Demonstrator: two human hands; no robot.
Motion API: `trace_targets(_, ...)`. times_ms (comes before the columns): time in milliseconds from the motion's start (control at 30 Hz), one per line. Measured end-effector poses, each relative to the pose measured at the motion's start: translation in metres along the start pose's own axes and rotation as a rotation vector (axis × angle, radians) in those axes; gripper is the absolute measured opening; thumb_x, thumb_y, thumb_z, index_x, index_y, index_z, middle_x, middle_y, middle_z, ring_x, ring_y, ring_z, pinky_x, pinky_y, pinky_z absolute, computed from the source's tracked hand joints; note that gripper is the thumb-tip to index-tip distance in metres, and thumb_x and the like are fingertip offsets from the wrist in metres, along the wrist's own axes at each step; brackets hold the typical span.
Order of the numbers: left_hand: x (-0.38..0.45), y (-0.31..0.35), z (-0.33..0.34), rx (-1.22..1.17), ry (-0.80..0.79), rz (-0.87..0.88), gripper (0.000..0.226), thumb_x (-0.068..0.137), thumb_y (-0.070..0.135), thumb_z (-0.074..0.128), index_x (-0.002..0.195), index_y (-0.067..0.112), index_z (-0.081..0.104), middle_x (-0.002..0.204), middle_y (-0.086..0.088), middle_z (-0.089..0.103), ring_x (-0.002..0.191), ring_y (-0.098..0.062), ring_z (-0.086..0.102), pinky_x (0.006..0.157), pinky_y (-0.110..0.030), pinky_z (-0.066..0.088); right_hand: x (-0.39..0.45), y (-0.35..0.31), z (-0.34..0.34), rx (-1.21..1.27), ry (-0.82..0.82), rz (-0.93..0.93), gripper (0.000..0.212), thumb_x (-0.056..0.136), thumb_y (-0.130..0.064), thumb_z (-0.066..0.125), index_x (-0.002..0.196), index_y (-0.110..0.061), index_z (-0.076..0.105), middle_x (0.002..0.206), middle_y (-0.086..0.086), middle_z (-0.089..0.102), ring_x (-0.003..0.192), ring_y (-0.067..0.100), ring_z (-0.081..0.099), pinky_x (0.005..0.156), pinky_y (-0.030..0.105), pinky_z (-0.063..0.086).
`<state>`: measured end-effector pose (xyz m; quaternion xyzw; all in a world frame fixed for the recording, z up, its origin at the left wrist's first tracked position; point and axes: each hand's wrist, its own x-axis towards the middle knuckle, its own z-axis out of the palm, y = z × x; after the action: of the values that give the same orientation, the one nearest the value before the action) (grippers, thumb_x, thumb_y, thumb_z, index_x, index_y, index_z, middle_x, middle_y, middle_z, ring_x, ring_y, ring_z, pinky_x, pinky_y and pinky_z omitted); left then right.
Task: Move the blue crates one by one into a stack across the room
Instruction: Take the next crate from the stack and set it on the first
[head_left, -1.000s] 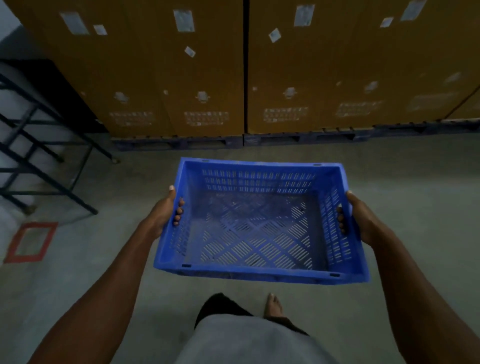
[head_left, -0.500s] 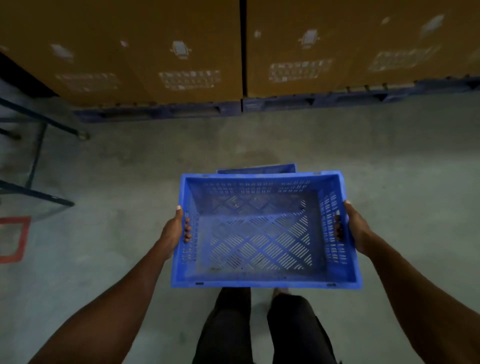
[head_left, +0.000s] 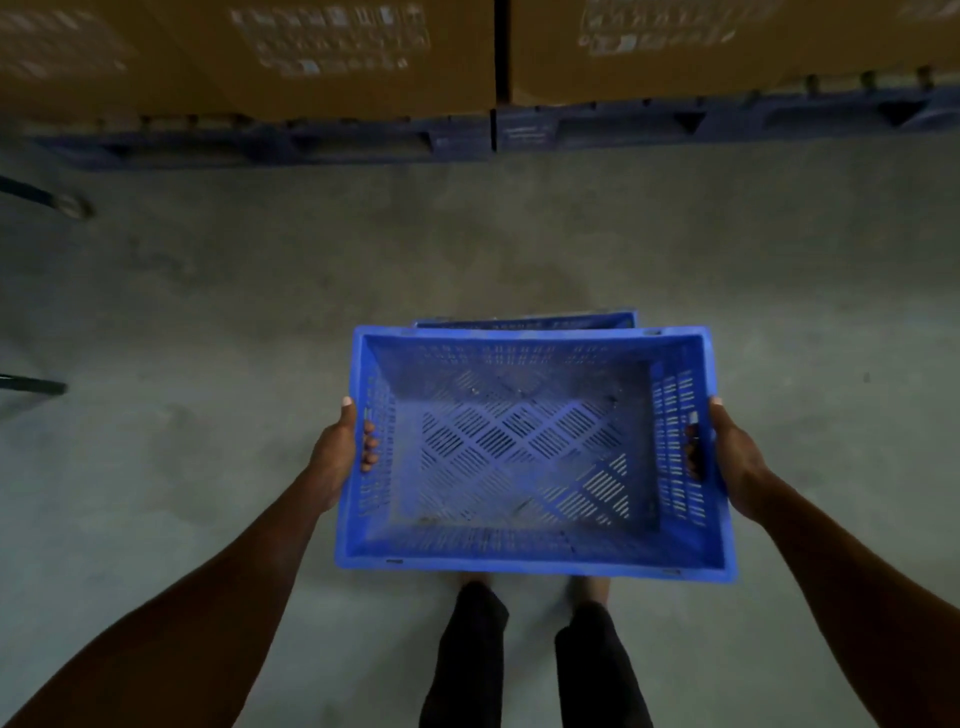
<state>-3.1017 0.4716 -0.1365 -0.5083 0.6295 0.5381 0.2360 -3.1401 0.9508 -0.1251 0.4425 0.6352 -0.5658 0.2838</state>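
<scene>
The blue crate (head_left: 524, 452) looks light and stiff (all holes). The left hand (head_left: 340, 449) and right hand (head_left: 727, 457) hold its side handle slots.

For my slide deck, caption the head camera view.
Both hands, left hand and right hand, hold a blue crate above another crate on the floor.

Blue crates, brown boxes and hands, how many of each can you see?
Blue crates: 2, the held crate and a lower crate whose far rim peeks out beyond it.
Brown boxes: 2, the left box and the right box.
Hands: 2, the left hand and the right hand, both gripping the held crate.
Total: 6
</scene>
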Motion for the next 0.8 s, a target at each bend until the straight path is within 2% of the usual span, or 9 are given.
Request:
trace_targets(100, 0.037, 0.007, 0.017, -0.008, 0.008, 0.010, 0.061, 0.103, 0.063, 0.026, 0.080, 0.012, 0.051, 0.063, -0.005, 0.048, 0.037, -0.012, 0.044, 0.048, -0.025, 0.035, 0.042, -0.010, 0.012, -0.014, -0.013, -0.013, 0.073, 0.062, -0.088, 0.054, 0.074, -0.016, 0.049, 0.057, 0.003, 0.046, 0.040, 0.017, 0.041, 0.038, 0.025, 0.036)
trace_targets(200, 0.066, 0.015, 0.034, -0.014, 0.000, 0.024, 0.061, 0.104, 0.061, 0.025, 0.080, 0.012, 0.051, 0.065, -0.005, 0.047, 0.041, -0.014, 0.044, 0.050, -0.028, 0.035, 0.081, -0.017, 0.020, -0.013, -0.030, -0.028, 0.066, 0.081, -0.081, 0.045, 0.075, -0.016, 0.048, 0.060, 0.004, 0.044, 0.039, 0.016, 0.040, 0.038, 0.024, 0.035)
trace_targets(300, 0.091, 0.019, 0.046, -0.012, 0.020, 0.056, 0.061, 0.103, 0.062, 0.027, 0.081, 0.011, 0.053, 0.067, -0.006, 0.049, 0.050, -0.020, 0.044, 0.052, -0.031, 0.039, 0.112, -0.024, 0.027, -0.009, -0.046, -0.046, 0.081, 0.052, -0.094, 0.057, 0.075, -0.017, 0.049, 0.059, 0.003, 0.045, 0.040, 0.016, 0.040, 0.037, 0.026, 0.036)
trace_targets(400, 0.109, 0.020, 0.056, -0.037, 0.034, 0.058, 0.060, 0.103, 0.062, 0.028, 0.081, 0.012, 0.052, 0.067, -0.005, 0.047, 0.051, -0.020, 0.042, 0.052, -0.032, 0.037, 0.131, -0.029, 0.034, 0.001, -0.037, -0.051, 0.073, 0.062, -0.090, 0.054, 0.074, -0.018, 0.049, 0.061, 0.004, 0.043, 0.041, 0.016, 0.039, 0.038, 0.025, 0.035)
trace_targets(533, 0.125, 0.020, 0.063, -0.084, 0.016, 0.037, 0.063, 0.103, 0.064, 0.027, 0.079, 0.012, 0.053, 0.061, -0.003, 0.048, 0.044, -0.017, 0.043, 0.049, -0.029, 0.037, 0.149, -0.029, 0.034, 0.054, -0.055, -0.012, 0.056, 0.091, -0.073, 0.041, 0.073, -0.020, 0.049, 0.057, -0.001, 0.044, 0.045, 0.015, 0.038, 0.040, 0.022, 0.033)
trace_targets(633, 0.132, 0.017, 0.065, -0.129, -0.002, 0.017, 0.066, 0.101, 0.067, 0.025, 0.076, 0.013, 0.054, 0.054, 0.000, 0.048, 0.036, -0.013, 0.043, 0.046, -0.026, 0.036, 0.153, -0.025, 0.033, 0.103, -0.094, 0.024, 0.053, 0.092, -0.070, 0.039, 0.073, -0.022, 0.049, 0.057, -0.004, 0.043, 0.044, 0.012, 0.037, 0.040, 0.021, 0.031)
trace_targets(800, 0.126, 0.012, 0.071, -0.117, 0.039, 0.067, 0.065, 0.102, 0.066, 0.022, 0.075, 0.015, 0.051, 0.059, -0.001, 0.042, 0.042, -0.014, 0.035, 0.045, -0.027, 0.029, 0.156, -0.024, 0.030, 0.071, -0.114, 0.001, 0.056, 0.091, -0.073, 0.038, 0.075, -0.020, 0.050, 0.057, -0.004, 0.044, 0.042, 0.013, 0.036, 0.039, 0.019, 0.031)
